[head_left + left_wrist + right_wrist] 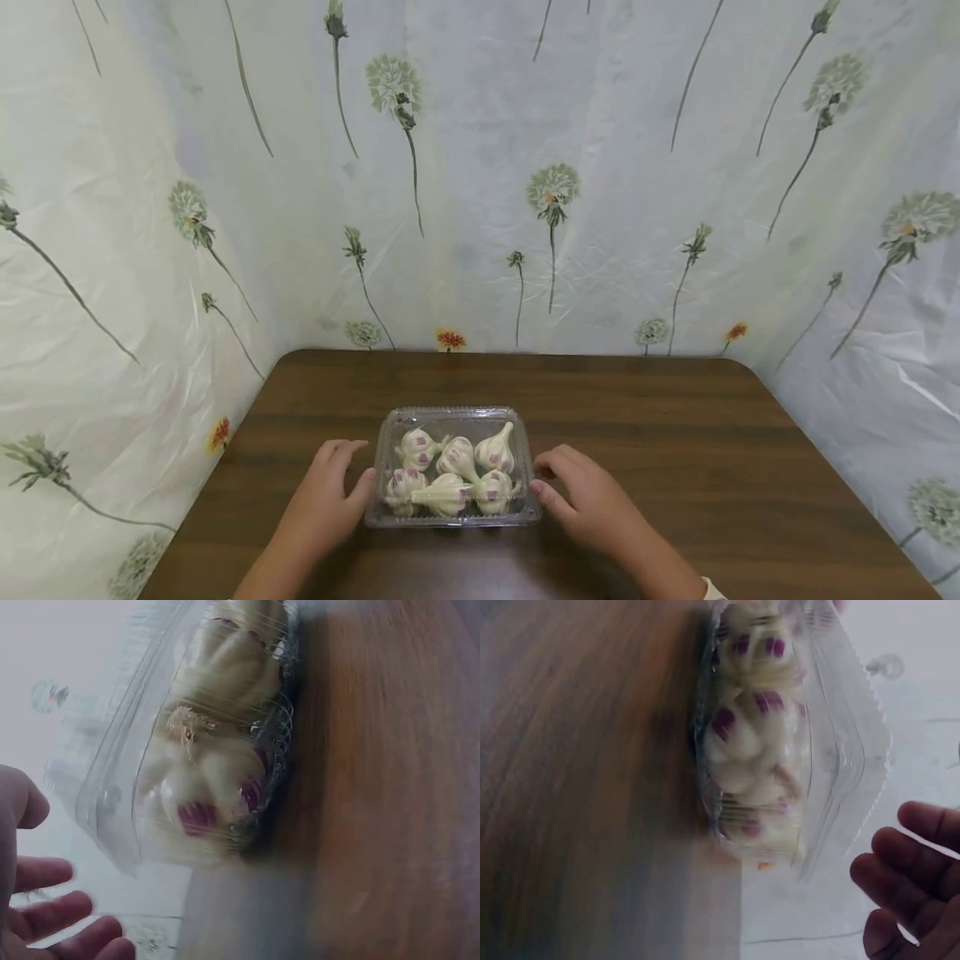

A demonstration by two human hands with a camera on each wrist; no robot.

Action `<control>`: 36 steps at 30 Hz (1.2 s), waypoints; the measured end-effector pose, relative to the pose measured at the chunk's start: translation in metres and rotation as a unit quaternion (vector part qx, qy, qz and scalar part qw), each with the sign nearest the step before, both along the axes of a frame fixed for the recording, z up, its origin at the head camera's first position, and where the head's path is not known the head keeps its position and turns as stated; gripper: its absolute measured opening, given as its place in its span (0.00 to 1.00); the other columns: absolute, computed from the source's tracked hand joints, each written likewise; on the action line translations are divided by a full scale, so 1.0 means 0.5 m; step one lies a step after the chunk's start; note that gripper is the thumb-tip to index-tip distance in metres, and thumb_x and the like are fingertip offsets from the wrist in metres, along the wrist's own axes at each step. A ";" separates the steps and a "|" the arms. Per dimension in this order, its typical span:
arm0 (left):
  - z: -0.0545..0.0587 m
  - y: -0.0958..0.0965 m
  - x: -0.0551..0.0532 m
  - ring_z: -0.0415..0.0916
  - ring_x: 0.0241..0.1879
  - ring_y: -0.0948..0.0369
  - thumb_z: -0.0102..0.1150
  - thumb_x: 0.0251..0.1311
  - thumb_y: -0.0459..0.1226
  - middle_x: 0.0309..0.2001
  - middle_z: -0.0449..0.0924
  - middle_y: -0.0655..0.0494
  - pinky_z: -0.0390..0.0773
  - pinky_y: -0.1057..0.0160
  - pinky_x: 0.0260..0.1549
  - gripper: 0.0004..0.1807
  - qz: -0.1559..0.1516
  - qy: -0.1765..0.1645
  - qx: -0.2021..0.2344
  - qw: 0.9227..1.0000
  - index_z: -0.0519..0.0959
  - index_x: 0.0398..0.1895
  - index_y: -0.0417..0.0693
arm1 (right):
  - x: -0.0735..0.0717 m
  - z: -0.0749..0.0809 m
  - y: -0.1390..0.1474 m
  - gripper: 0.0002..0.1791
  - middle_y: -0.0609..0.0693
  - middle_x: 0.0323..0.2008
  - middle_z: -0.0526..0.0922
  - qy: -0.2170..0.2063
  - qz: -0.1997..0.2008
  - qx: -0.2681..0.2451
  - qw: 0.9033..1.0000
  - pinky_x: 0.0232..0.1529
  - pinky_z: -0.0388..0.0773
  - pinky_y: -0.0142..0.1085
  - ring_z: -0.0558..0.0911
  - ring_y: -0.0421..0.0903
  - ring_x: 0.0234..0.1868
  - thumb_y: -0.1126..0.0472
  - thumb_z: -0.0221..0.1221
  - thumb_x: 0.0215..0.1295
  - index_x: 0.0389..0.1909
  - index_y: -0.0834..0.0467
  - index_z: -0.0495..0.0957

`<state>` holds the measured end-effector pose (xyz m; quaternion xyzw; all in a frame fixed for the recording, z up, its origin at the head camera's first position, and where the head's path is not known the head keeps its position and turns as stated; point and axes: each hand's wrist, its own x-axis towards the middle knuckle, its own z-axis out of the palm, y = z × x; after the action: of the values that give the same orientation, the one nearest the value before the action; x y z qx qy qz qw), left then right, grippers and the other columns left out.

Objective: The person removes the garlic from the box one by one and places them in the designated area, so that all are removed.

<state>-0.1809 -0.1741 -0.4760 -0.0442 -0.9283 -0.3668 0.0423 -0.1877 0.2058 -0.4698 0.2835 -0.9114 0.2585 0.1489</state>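
A clear plastic clamshell container (450, 522) stands on the brown table, with several garlic bulbs (456, 458) inside. The bulbs are white with purple patches, seen through the clear plastic. At the container's left side is my left hand (330, 496), its fingers (56, 915) relaxed and apart from the plastic in the left wrist view. On the opposite side my right hand (588, 500) has its thumb close to the rim. In the right wrist view its fingers (904, 859) are loosely bent, with a gap between them and the container. Neither hand holds anything.
The dark wood-grain table (675, 433) extends around the container, with rounded far corners. Behind it and along both sides hangs a pale curtain (465, 167) printed with dandelions.
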 end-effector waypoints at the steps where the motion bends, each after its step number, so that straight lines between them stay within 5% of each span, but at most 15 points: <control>1: -0.004 -0.003 0.003 0.78 0.51 0.57 0.58 0.76 0.45 0.57 0.78 0.53 0.82 0.53 0.47 0.20 0.014 -0.014 0.019 1.000 0.79 0.64 0.47 | 0.003 -0.001 0.000 0.06 0.34 0.43 0.79 -0.001 0.004 -0.005 1.000 0.49 0.84 0.40 0.79 0.33 0.47 0.51 0.65 0.73 0.45 0.45 0.80; 5: -0.017 -0.014 0.009 0.77 0.38 0.62 0.57 0.76 0.43 0.40 0.84 0.59 0.78 0.61 0.36 0.10 0.049 -0.052 0.077 0.994 0.85 0.48 0.50 | 0.009 -0.004 0.002 0.06 0.29 0.40 0.75 -0.013 0.031 -0.016 0.999 0.46 0.83 0.36 0.77 0.30 0.44 0.50 0.65 0.73 0.41 0.39 0.76; 11: -0.031 -0.023 0.010 0.81 0.34 0.59 0.55 0.76 0.39 0.35 0.84 0.53 0.82 0.61 0.30 0.11 0.071 -0.104 0.189 0.974 0.83 0.42 0.42 | 0.003 -0.007 0.007 0.08 0.32 0.38 0.78 0.029 0.122 -0.013 0.992 0.43 0.80 0.30 0.76 0.30 0.41 0.47 0.69 0.68 0.39 0.43 0.80; 14: -0.041 -0.025 0.013 0.81 0.33 0.56 0.53 0.77 0.37 0.35 0.83 0.50 0.84 0.60 0.30 0.12 0.070 -0.136 0.253 0.955 0.82 0.43 0.37 | -0.004 -0.012 0.008 0.11 0.35 0.37 0.81 0.085 0.169 -0.002 0.982 0.44 0.78 0.28 0.78 0.33 0.41 0.47 0.72 0.66 0.37 0.47 0.82; 17: -0.052 -0.033 0.018 0.81 0.33 0.56 0.50 0.77 0.37 0.36 0.81 0.50 0.85 0.61 0.32 0.13 0.033 -0.180 0.317 0.931 0.80 0.46 0.34 | -0.007 -0.018 0.008 0.11 0.34 0.38 0.82 0.121 0.189 0.008 0.975 0.47 0.77 0.27 0.79 0.34 0.42 0.46 0.72 0.65 0.37 0.47 0.84; 23: -0.069 -0.055 0.033 0.82 0.35 0.61 0.48 0.79 0.39 0.39 0.80 0.53 0.86 0.62 0.35 0.12 -0.063 -0.284 0.426 0.857 0.78 0.51 0.41 | -0.006 -0.031 0.009 0.09 0.35 0.42 0.84 0.131 0.202 0.013 0.970 0.51 0.79 0.29 0.82 0.36 0.45 0.52 0.74 0.62 0.39 0.47 0.85; 26: -0.078 -0.057 0.038 0.82 0.35 0.62 0.49 0.78 0.37 0.40 0.81 0.55 0.86 0.64 0.35 0.09 -0.104 -0.307 0.454 0.830 0.77 0.50 0.45 | -0.006 -0.037 0.009 0.12 0.36 0.42 0.84 0.134 0.206 0.017 0.969 0.51 0.79 0.28 0.82 0.36 0.45 0.56 0.77 0.57 0.39 0.47 0.85; 36: -0.088 -0.058 0.036 0.81 0.35 0.64 0.46 0.76 0.33 0.39 0.79 0.55 0.88 0.64 0.38 0.06 -0.190 -0.324 0.491 0.786 0.75 0.47 0.46 | -0.006 -0.038 0.013 0.24 0.38 0.43 0.85 0.156 0.218 0.010 0.963 0.50 0.79 0.27 0.82 0.38 0.45 0.71 0.78 0.46 0.43 0.48 0.86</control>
<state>-0.1631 -0.2033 -0.5202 -0.0714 -0.5545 -0.7667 -0.3156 -0.1905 0.2123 -0.4890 0.5140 -0.7952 0.2284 0.2264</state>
